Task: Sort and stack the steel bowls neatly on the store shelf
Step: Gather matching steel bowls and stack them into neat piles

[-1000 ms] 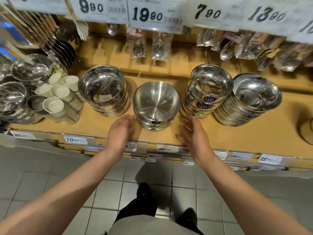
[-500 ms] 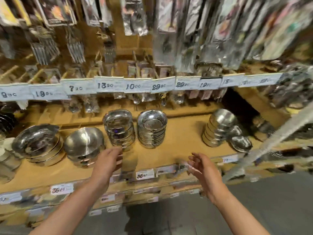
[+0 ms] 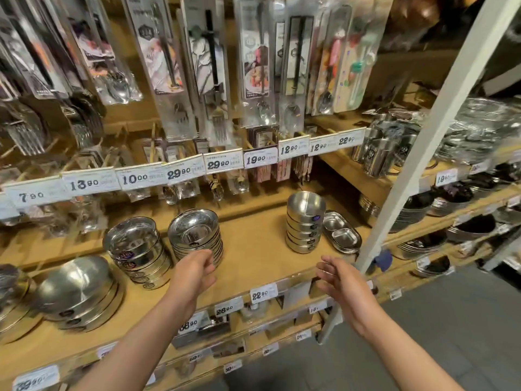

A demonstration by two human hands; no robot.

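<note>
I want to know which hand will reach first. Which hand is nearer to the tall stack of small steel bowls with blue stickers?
Right. The right hand hovers just below the tall stack of small steel bowls; the left hand is far to its left, by another stack.

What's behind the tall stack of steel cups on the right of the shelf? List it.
Behind the tall stack of steel cups, only the bare wooden shelf and back ledge show. Divided steel trays sit beside it. The stack hides whatever stands directly behind it.

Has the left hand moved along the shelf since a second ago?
Yes. The left hand has shifted right: it was beside the matte bowl stack, and now reaches the flat dish stack.
</note>
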